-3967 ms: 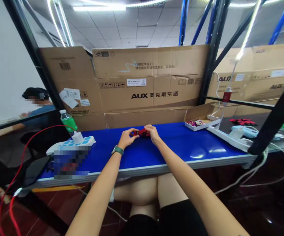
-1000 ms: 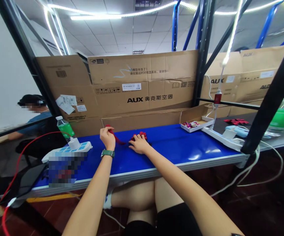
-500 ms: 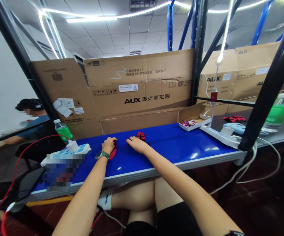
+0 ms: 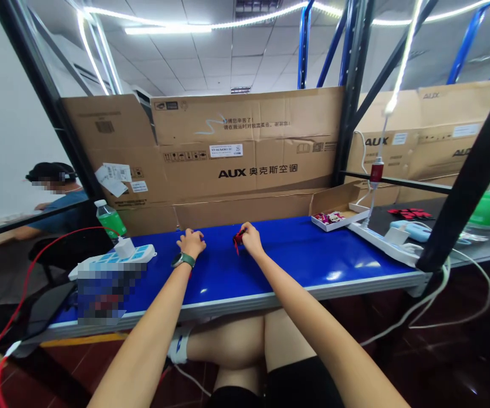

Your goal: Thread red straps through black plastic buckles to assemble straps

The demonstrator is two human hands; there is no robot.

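Observation:
My right hand [image 4: 252, 240] is closed on a small red-and-black checkered piece [image 4: 238, 240], tilted up off the blue tabletop at the fingertips. Its exact kind is too small to make out. To the left, my left hand [image 4: 192, 243] hovers over or rests on the table with its fingers spread and curved, nothing visible in them. A sliver of something red [image 4: 191, 275] shows beside my left wrist, mostly hidden by the forearm.
A white power strip [image 4: 143, 256] and a green-labelled bottle [image 4: 107, 218] stand at the left. Toward the back right sits an open white box [image 4: 333, 225] of small colourful items. Another power strip [image 4: 391, 246] and more red-and-black pieces [image 4: 410, 213] lie farther right.
The checkered piece, flat on the table before, is now lifted and tilted in my right hand. My left hand has let go of the red item and spread its fingers.

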